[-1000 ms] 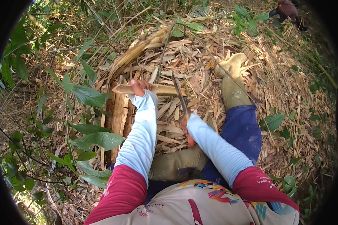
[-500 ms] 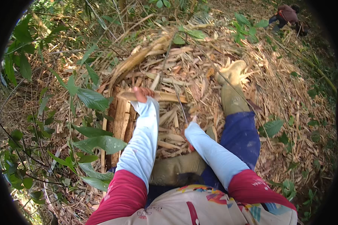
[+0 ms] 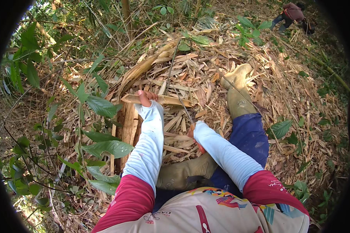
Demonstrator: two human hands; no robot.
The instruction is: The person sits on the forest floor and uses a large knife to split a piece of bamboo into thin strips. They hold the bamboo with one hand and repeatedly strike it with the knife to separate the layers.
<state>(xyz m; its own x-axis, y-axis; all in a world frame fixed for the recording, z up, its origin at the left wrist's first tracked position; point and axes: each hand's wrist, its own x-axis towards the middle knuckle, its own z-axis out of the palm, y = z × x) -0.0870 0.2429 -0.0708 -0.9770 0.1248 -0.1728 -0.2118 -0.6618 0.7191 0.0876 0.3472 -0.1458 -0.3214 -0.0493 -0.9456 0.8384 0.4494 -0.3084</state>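
Note:
My left hand (image 3: 146, 97) grips a pale bamboo piece (image 3: 165, 101) that lies across a heap of dry husks. My right hand (image 3: 193, 134) is closed on the orange handle of a knife, and its thin blade (image 3: 181, 105) points away from me toward the bamboo piece. Both arms wear light blue sleeves. Beneath my left arm stands a split, brownish bamboo stump (image 3: 129, 128). My right leg in blue trousers stretches forward, ending in an olive rubber boot (image 3: 237, 95).
Dry bamboo husks and leaves (image 3: 206, 73) cover the ground ahead. Green broad-leaved plants (image 3: 101, 106) crowd the left side. A bamboo stem (image 3: 125, 15) rises at the top. Another person (image 3: 289, 13) crouches far off at the top right.
My right hand with the knife has drawn back toward me and lower. The left hand keeps its grip on the bamboo piece; the view has shifted slightly.

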